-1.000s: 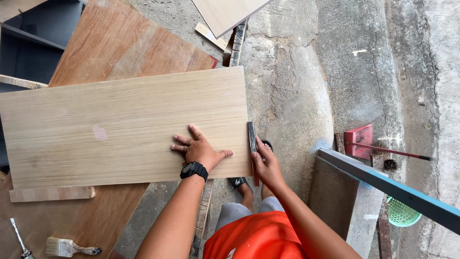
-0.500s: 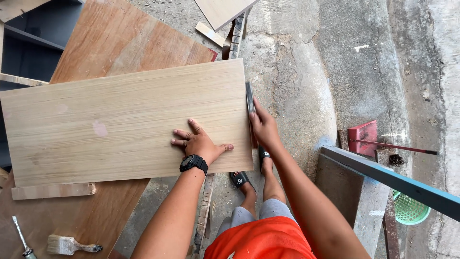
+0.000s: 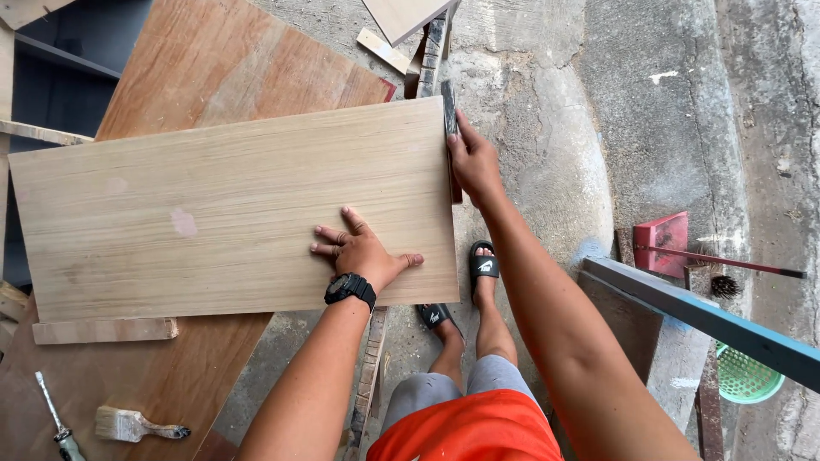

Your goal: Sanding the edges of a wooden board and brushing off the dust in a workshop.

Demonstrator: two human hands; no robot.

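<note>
A: Obs., fingers first. Left hand [image 3: 363,253] lies flat on the pale board [image 3: 231,209], fingers [image 3: 329,232] spread and released, palm pressing down near the lower right corner. It grips nothing.

B: Right hand?

A: Right hand [image 3: 474,162] is at the board's right-hand short edge, fingers clenched around a dark flat bar [image 3: 450,128], apparently a file or sanding stick. The bar lies lengthwise against that edge, its tip past the upper corner.

B: Board relative to the fingers?

A: Directly under the left ones; its right edge touches the bar in the right ones. The rest stretches leftward, well away from both hands, over a reddish plywood sheet [image 3: 222,77].

B: Judgement on doing the edge work well?

A: Keep the bar flat and square to the edge so the corner isn't rounded. Use long, even strokes. The left palm should bear down hard, since the board overhangs its support on the near right and could tip or slide.

B: Surroundings?

A: A wood strip [image 3: 102,329] sits just under the board's lower left. A paintbrush [image 3: 128,424] and a screwdriver [image 3: 55,423] lie on the plywood, well apart from the hands. The feet in black sandals [image 3: 483,265] stand on the concrete floor [image 3: 598,102].
</note>
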